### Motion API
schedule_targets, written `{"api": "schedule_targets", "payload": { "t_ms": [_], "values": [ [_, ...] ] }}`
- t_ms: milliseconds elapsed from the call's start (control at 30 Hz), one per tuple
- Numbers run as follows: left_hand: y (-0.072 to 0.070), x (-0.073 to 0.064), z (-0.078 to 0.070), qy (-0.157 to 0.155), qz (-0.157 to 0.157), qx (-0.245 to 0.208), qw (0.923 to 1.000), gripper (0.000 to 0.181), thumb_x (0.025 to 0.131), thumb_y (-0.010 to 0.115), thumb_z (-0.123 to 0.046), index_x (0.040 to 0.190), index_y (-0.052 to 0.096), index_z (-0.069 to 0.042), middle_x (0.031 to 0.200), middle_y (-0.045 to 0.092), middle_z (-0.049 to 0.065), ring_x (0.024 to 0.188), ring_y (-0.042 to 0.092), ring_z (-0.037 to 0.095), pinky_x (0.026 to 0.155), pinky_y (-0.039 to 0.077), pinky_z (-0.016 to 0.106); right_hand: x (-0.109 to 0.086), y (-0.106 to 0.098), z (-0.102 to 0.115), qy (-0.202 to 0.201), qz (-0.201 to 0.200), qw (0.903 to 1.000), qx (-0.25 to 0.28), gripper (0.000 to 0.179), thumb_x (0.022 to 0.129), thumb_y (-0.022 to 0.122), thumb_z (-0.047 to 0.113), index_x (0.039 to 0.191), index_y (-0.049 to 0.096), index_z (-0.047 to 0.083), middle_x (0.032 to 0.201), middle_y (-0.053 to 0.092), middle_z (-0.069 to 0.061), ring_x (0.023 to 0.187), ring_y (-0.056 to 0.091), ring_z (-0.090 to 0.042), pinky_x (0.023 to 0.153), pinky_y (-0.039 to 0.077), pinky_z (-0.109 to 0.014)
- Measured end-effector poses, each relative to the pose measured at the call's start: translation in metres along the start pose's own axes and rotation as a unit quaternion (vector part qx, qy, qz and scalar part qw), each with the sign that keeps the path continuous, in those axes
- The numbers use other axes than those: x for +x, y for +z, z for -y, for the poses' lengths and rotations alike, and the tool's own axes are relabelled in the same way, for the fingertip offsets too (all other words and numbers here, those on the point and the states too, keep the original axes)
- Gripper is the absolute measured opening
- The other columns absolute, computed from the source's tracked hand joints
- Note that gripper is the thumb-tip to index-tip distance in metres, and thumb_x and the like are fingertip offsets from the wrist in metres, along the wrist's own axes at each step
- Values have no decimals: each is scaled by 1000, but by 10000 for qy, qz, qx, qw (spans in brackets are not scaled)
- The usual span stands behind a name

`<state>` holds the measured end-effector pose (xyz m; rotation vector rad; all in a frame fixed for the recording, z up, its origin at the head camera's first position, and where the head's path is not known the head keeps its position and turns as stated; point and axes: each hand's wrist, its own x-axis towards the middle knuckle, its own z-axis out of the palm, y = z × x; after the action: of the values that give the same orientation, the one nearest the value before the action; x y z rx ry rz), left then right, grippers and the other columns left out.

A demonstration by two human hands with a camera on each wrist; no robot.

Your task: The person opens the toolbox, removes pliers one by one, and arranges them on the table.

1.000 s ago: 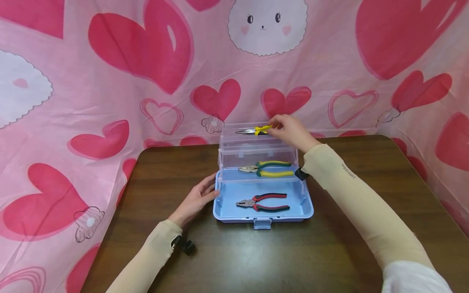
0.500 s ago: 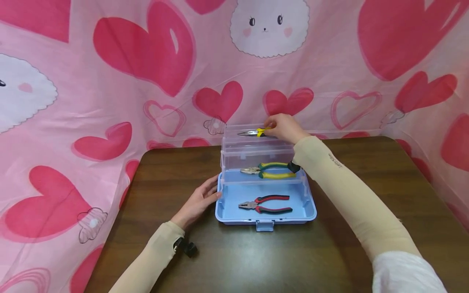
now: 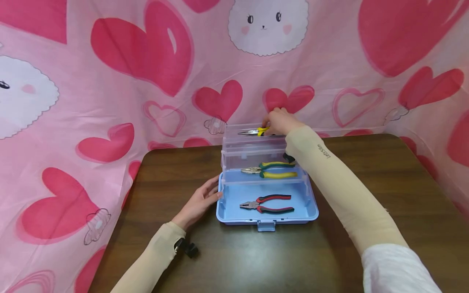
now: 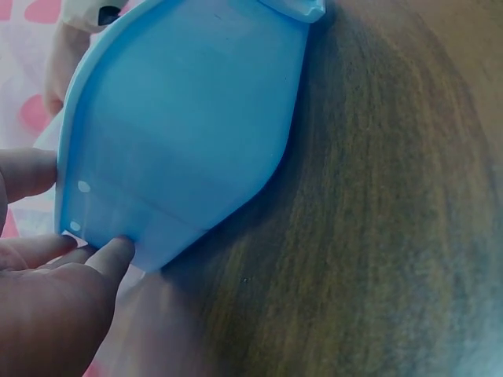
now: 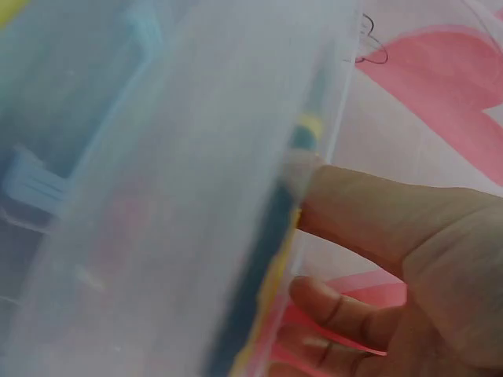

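Yellow-handled long-nose pliers (image 3: 254, 132) lie in the translucent upper tray (image 3: 231, 141), tips pointing left. The right hand (image 3: 281, 121) bends over their handles, one fingertip apparently touching; whether its grip has hold of them cannot be told. The step in hand seems to be settling or picking up these pliers; the next move calls for a gentle release, or a firmer pinch if lifting. The left hand (image 3: 198, 203) rests, fingers loosely extended, against the blue toolbox's (image 3: 234, 222) left side. Green-and-yellow pliers (image 3: 254, 170) lie in the middle tray (image 3: 231, 162), red-and-black pliers (image 3: 253, 205) at the bottom. Beneath is a wooden tabletop (image 3: 172, 179).
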<state>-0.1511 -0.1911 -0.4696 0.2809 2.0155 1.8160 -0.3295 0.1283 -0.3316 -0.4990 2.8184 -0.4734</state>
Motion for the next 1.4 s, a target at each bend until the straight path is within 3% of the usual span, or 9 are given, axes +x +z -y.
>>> {"api": "schedule_targets", "payload": {
  "t_ms": [267,667,1133,1400],
  "values": [
    [2,-2,0,-109,-45,-112,9999,68,104,64,-18,163,30,-12,169,31,9,153,37,28,117,39,39,-1,-5,9,-189,146,9983,-532,36,92,80,23,125,74,11,127,51,-19,125,41,-36,105,47,-54],
    [2,-3,2,-89,41,-286,9995,68,106,62,-17,164,28,-10,169,30,10,153,35,30,117,38,40,6,1,7,-499,-239,9933,-1018,31,90,81,23,115,71,7,118,55,-17,113,51,-35,97,49,-55],
    [2,-1,0,-166,52,-294,9994,67,105,63,-17,164,29,-14,169,30,9,153,36,29,117,39,42,-2,0,-3,-687,-592,9874,-1298,45,87,85,29,122,64,10,121,58,-16,117,52,-35,98,52,-57],
    [1,0,-1,-161,37,-335,9993,67,105,62,-16,163,30,-13,169,31,9,153,36,28,117,39,41,-13,-7,-9,-749,-761,9877,-1142,45,86,85,29,122,65,11,119,56,-15,115,52,-34,96,52,-56]
  ]
}}
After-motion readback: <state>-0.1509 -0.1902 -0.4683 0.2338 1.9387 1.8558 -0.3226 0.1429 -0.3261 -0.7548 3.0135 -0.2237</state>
